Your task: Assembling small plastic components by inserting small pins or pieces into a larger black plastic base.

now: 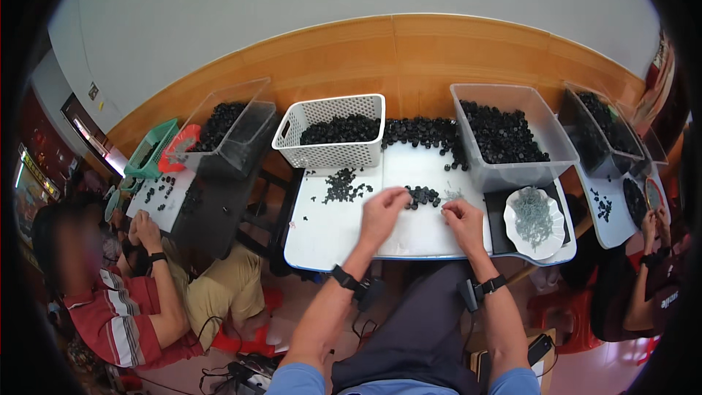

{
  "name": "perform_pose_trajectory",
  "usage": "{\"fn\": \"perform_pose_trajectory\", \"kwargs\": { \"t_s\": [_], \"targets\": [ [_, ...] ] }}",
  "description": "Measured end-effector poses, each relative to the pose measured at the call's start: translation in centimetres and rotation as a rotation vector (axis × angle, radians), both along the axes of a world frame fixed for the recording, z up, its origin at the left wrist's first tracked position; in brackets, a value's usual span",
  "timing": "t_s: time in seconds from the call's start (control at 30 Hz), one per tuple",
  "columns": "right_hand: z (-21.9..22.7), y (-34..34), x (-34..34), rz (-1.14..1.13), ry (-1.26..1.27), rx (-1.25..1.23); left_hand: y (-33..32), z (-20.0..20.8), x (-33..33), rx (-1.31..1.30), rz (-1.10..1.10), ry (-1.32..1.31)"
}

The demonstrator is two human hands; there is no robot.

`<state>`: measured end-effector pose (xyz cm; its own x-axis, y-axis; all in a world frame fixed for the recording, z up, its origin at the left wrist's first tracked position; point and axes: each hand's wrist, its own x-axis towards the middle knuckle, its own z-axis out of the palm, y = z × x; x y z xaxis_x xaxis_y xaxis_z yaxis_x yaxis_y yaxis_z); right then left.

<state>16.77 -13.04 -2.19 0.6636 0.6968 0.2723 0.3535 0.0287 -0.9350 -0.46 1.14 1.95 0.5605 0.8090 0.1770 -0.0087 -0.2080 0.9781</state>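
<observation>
My left hand (385, 213) is at the left edge of a small pile of black round parts (424, 196) on the white table. Its thumb and fingers are pinched together, and whatever lies between them is too small to make out. To the right of that pile, my right hand (464, 224) has its fingertips closed together just in front of a few loose thin grey pieces (453, 194); what it holds, if anything, cannot be seen. More of these thin grey pieces (534, 213) fill a white scalloped plate (555, 241) at the table's right end.
A white perforated basket (329, 155) and a clear plastic bin (515, 174), both with black parts, stand along the back. Loose black parts (420, 132) lie between them, smaller black pieces (344, 186) at left. Other people work at tables on either side.
</observation>
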Motion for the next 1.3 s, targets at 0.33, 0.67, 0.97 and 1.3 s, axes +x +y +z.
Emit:
{"fn": "perform_pose_trajectory", "kwargs": {
  "t_s": [0.33, 0.67, 0.97, 1.3],
  "targets": [
    [0.5, 1.1, -0.7, -0.024, -0.051, 0.002, 6.2, 7.6, -1.4, 0.402, 0.132, 0.035],
    [0.4, 0.9, 0.0, -0.079, -0.131, 0.028, -18.2, 3.7, -20.3, -0.258, -1.174, 0.517],
    [0.3, 1.2, 0.4, -0.189, -0.074, 0.112, -22.9, 5.1, -30.0, -0.392, -0.951, 0.729],
    [0.1, 1.1, 0.7, -0.211, -0.089, 0.098, -22.5, 3.9, -33.9, -0.366, -0.831, 0.516]
  ]
}}
